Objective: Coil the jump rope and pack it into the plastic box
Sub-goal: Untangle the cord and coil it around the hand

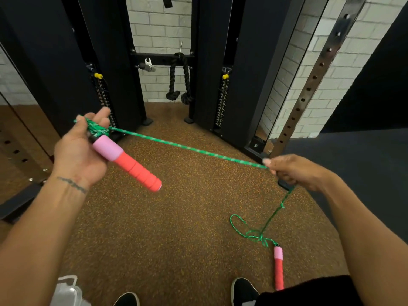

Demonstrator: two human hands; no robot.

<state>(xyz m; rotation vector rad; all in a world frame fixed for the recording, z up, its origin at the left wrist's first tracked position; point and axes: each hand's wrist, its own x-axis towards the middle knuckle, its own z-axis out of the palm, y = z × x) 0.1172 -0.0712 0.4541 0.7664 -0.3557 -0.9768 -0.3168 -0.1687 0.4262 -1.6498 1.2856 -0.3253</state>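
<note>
My left hand (77, 151) grips one pink-and-red handle (125, 161) of the jump rope, with several green loops wound around its fingers. The green rope (187, 147) runs taut across to my right hand (293, 171), which pinches it between thumb and fingers. Below that hand the rope drops in a loose tangle (256, 233) to the floor, ending at the second handle (278, 268) lying near my right shoe. A clear plastic box (66, 292) shows at the bottom left edge, partly hidden by my left forearm.
I stand on brown speckled rubber flooring (176, 228). A black cable machine with weight stacks (223, 102) rises ahead, a black triceps rope (180, 80) hanging from its crossbar. A perforated steel upright (309, 85) leans at right. My black shoes (242, 290) are at the bottom.
</note>
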